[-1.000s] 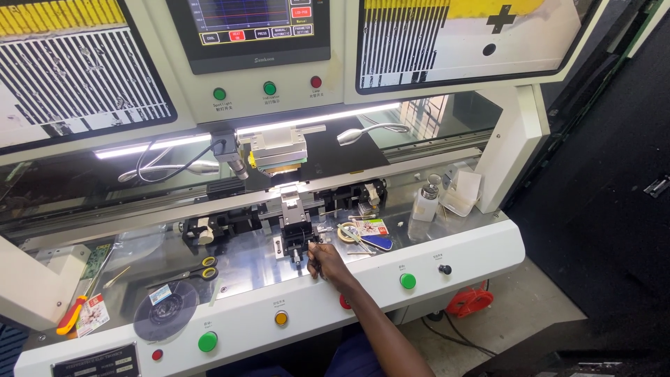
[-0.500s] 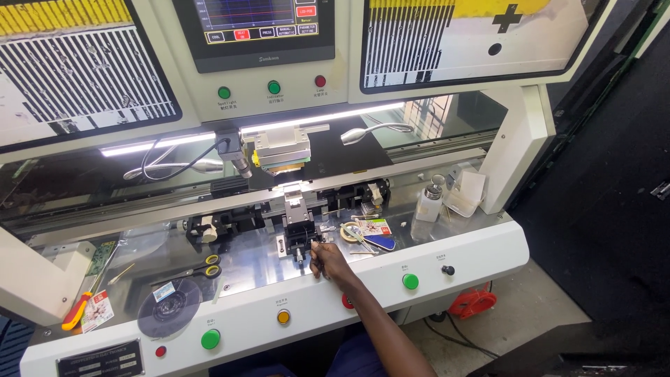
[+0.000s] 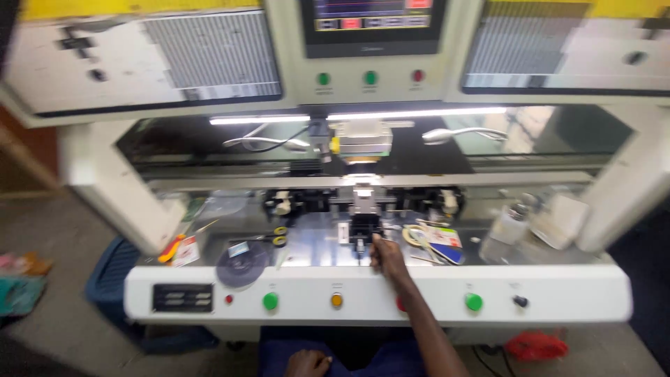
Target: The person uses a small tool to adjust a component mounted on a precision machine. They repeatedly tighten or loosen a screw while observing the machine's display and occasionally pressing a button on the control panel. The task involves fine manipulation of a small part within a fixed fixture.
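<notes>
My right hand [image 3: 388, 258] reaches over the white front panel [image 3: 572, 297] onto the metal work plate [image 3: 314, 248]. Its fingers are closed against the small black fixture [image 3: 363, 227] at the plate's middle; the frame is too blurred to show whether they pinch anything. Above the fixture hangs the machine's press head [image 3: 361, 139] with a lit strip. My left hand [image 3: 307, 363] rests low at the bottom edge, on my lap, its fingers curled and nothing visible in it.
A grey tape reel [image 3: 241, 264] lies at the plate's left. A clear bottle [image 3: 506, 230] and a roll of tape [image 3: 415, 236] stand to the right. Green [image 3: 270, 301], orange [image 3: 337, 300] and green [image 3: 474, 301] buttons line the front panel. A screen [image 3: 373, 21] sits above.
The view has swung so the machine sits square and centred, with motion blur. My right hand stays at the black fixture; my left hand has come into view at the bottom.
</notes>
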